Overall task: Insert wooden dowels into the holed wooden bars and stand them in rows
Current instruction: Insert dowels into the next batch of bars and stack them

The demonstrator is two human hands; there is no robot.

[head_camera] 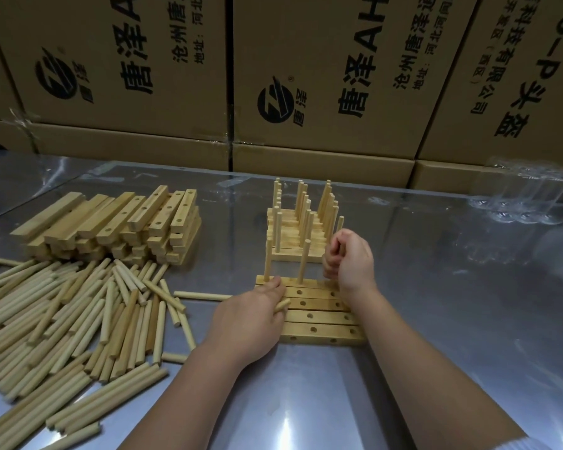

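**Both hands on dowels at the near set of bars**

Your right hand is curled round an upright dowel at the right end of the farthest bar in the near set of bars. These bars lie flat, side by side, on the metal table. Only the dowel's top shows above your fist. Two standing dowels already rise from that same bar, one at its left end and one near the middle.

Your left hand rests on the set's left end and grips a spare dowel (its tip pokes out past your fingers).

Just behind the set stand the finished rows. To your left sit the stack of bars and, nearer you, the loose dowel pile. Cardboard boxes wall the table's far edge, with a clear plastic tray at the right.
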